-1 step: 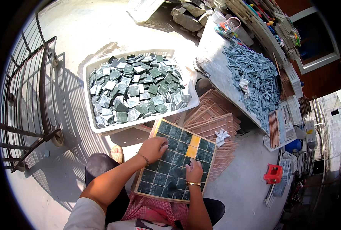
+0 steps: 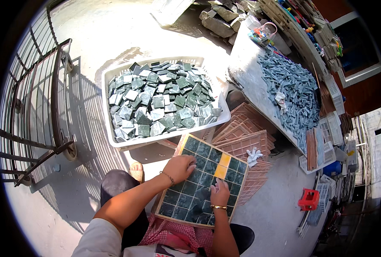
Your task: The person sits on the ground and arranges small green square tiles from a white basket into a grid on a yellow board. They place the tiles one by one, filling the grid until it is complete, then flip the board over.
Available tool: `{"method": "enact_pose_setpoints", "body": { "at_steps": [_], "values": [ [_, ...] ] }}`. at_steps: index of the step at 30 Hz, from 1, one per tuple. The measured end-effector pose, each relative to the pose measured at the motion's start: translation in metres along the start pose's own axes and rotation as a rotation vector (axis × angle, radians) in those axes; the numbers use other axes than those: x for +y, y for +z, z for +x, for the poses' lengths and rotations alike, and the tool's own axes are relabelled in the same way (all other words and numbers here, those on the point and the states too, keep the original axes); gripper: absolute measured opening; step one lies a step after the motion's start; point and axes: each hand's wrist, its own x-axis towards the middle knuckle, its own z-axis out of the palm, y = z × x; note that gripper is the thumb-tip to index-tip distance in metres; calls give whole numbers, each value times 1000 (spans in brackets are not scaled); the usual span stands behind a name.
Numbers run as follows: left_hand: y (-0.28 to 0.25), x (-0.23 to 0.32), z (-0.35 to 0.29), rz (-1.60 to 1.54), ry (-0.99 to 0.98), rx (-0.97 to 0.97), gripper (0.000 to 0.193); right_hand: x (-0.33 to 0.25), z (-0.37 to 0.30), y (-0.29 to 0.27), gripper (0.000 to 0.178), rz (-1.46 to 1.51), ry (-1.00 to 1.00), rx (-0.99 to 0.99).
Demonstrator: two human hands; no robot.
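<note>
A square wooden-framed tray (image 2: 245,187) rests tilted on my lap, its grid filled with dark green stone tiles (image 2: 184,187). Two yellow cells (image 2: 222,166) toward its upper right show no tile. My left hand (image 2: 181,168) lies over the tray's left side with fingers curled in; what they hold, if anything, is hidden. Just below the yellow cells, my right hand (image 2: 219,192) has its fingers bent together at the tiles, and its fingertips are too small to read. Beyond the tray stands a white plastic basket (image 2: 107,107) heaped with loose square green tiles (image 2: 158,102).
Stacked reddish grid trays (image 2: 259,141) with a white glove (image 2: 253,157) lie right of my tray. A slab table (image 2: 242,64) bears a heap of narrow grey-green strips (image 2: 289,90). At left is a metal-barred cart (image 2: 55,98); a red crate (image 2: 308,199) stands at right.
The whole view has shifted, so everything sits slightly farther right. Both hands keep nearly the same places over the tray, and the same two cells show yellow.
</note>
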Motion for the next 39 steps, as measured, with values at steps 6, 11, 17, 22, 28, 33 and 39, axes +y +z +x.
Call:
{"method": "enact_pose_setpoints", "body": {
  "at_steps": [6,11,17,22,28,33,39],
  "values": [
    [-11,-10,7,35,-109,70,17,-2,-2,20,28,278,56,146],
    [-50,-79,38,296,-340,411,10,15,-7,29,17,565,149,167],
    [-59,-150,40,769,-401,378,10,21,-3,31,16,527,115,199],
    [-56,-156,39,821,-433,276,12,26,-4,35,16,497,76,215],
    [-94,-106,57,-21,-394,633,19,-26,41,20,13,536,-22,191],
    [-106,-68,50,-977,-404,640,12,-88,151,54,12,401,-304,98],
    [-121,-48,54,-1324,-319,712,34,-81,237,117,39,-176,-216,-251]
  ]
}}
